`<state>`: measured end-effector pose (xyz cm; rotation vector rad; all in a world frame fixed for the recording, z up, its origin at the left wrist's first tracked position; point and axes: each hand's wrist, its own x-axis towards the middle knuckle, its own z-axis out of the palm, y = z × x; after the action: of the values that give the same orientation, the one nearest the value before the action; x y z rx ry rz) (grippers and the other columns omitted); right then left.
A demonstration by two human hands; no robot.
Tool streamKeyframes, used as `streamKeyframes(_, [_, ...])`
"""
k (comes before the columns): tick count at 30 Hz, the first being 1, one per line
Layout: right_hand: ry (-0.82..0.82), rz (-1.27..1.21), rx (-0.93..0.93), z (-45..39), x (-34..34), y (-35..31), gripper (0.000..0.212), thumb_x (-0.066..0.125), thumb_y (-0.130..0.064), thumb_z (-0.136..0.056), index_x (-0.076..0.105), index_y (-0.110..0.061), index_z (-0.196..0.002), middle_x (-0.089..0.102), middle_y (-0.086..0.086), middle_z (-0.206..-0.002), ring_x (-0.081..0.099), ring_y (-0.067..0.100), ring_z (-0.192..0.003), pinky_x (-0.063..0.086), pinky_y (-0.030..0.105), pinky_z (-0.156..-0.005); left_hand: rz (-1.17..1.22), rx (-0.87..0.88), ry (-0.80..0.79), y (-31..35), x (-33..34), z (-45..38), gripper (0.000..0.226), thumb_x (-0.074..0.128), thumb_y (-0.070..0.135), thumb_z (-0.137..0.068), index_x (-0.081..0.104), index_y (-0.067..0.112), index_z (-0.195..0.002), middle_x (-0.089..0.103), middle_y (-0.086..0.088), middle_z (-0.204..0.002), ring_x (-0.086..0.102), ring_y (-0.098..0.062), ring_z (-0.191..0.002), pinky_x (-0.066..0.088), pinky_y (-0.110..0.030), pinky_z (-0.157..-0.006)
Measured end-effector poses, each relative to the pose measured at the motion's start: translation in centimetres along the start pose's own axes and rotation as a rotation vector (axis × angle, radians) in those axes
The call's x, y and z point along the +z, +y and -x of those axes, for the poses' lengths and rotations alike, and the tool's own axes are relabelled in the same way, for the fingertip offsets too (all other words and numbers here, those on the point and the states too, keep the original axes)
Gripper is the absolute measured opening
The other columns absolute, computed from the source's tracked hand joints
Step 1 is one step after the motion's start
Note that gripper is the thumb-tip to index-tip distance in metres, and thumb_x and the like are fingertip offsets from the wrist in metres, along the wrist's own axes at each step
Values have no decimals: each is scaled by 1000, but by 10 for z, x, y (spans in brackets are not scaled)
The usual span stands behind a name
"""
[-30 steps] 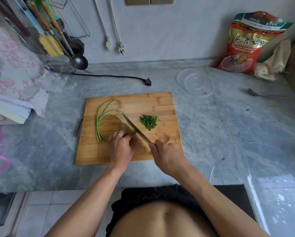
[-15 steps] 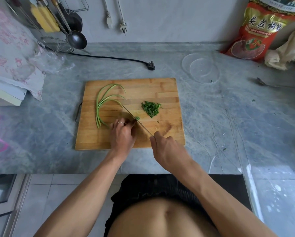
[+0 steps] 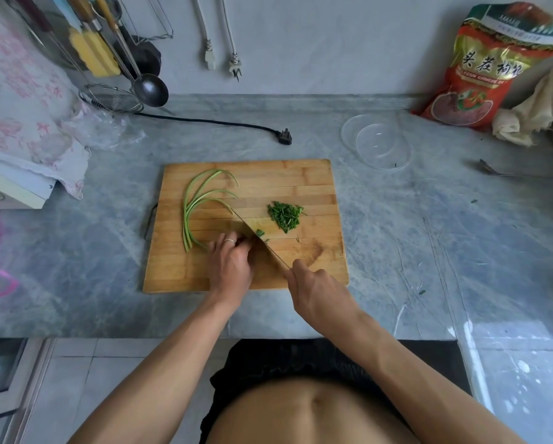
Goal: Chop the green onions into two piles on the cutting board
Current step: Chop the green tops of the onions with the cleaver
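On the grey marble tabletop (image 3: pixel 397 238) sits the rectangular bamboo cutting board (image 3: pixel 313 181). At its left part, long green onion stalks (image 3: pixel 188 206) curve toward you. Your left hand (image 3: pixel 232 267), fingers curled, pins their near ends to the board. The steel kitchen knife (image 3: pixel 262 243) runs diagonally just beside those fingers; a few cut pieces lie at the blade. Your right hand (image 3: pixel 317 293) grips its handle. Right of the blade: one pile of chopped green onion (image 3: pixel 284 214). Clear glass bowl (image 3: pixel 377 141) behind the board, right.
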<state>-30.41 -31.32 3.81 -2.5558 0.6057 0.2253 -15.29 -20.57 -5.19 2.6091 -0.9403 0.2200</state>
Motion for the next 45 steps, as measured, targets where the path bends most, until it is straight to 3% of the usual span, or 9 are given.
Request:
streamKeyframes(7, [-1, -14, -27, -14, 2, -8, 28, 26, -37, -104, 38, -13, -96, 50, 8, -65, 46, 30, -51, 33, 32, -45, 16, -9, -19, -1, -1, 2, 29, 76, -1, -69, 76, 17, -93, 65, -7, -91, 56, -34, -85, 38, -40, -73])
streamKeyframes(13, [-7, -159, 13, -8, -10, 2, 29, 29, -38, -104, 38, -16, -88, 45, 4, -57, 36, 21, -42, 22, 29, -42, 65, -33, 9, -1, 0, 2, 38, 70, -7, -69, 78, 19, -96, 63, -4, -90, 55, -31, -82, 38, -37, -75])
streamKeyframes(17, [42, -241, 44, -26, -5, 5, 32, 28, -39, -103, 42, -15, -88, 53, 10, -61, 40, 23, -42, 30, 31, -44, 104, -29, 45, -1, 2, 2, 31, 74, -4, -75, 79, 17, -97, 64, -2, -89, 55, -28, -80, 38, -36, -75])
streamKeyframes(20, [54, -260, 62, -31, -8, 8, 30, 30, -38, -103, 40, -16, -85, 51, 6, -61, 41, 21, -44, 33, 33, -47, 120, -36, 59, -1, 3, 3, 29, 74, -2, -77, 79, 17, -98, 65, -2, -89, 56, -27, -80, 39, -35, -76])
streamKeyframes(23, [75, -255, 61, -30, -15, 11, 32, 30, -36, -104, 39, -16, -80, 44, -3, -56, 35, 9, -41, 25, 27, -42, 159, -24, 66, -2, 2, 4, 26, 73, -1, -79, 78, 14, -100, 64, -4, -89, 57, -27, -80, 45, -37, -76])
streamKeyframes(30, [134, -296, 2, -24, -16, 15, 37, 37, -32, -102, 35, -22, -67, 38, -4, -54, 30, 10, -40, 23, 25, -43, 363, -164, -27, -3, -3, -8, 23, 71, 1, -80, 79, 15, -97, 72, -3, -90, 68, -22, -79, 56, -38, -68])
streamKeyframes(36, [65, -332, 21, -18, -5, 7, 37, 34, -35, -103, 47, -11, -78, 48, 3, -56, 38, 19, -44, 21, 24, -39, 330, -150, -12, 2, -10, -10, 11, 71, 5, -81, 78, 13, -86, 68, -5, -81, 63, -23, -67, 50, -35, -58])
streamKeyframes(41, [77, -336, 73, -19, 0, 9, 35, 34, -31, -104, 36, -21, -70, 40, -3, -54, 32, 13, -41, 23, 25, -39, 317, -153, 2, 5, -9, -9, 17, 70, 4, -82, 79, 13, -93, 68, -6, -83, 63, -23, -72, 51, -36, -64])
streamKeyframes(45, [66, -336, 133, -25, -11, 10, 33, 31, -28, -105, 39, -14, -76, 39, -3, -59, 36, 21, -49, 23, 32, -46, 333, -153, 9, 4, -9, -8, 18, 72, 3, -82, 79, 13, -94, 70, -4, -85, 64, -21, -76, 54, -38, -67])
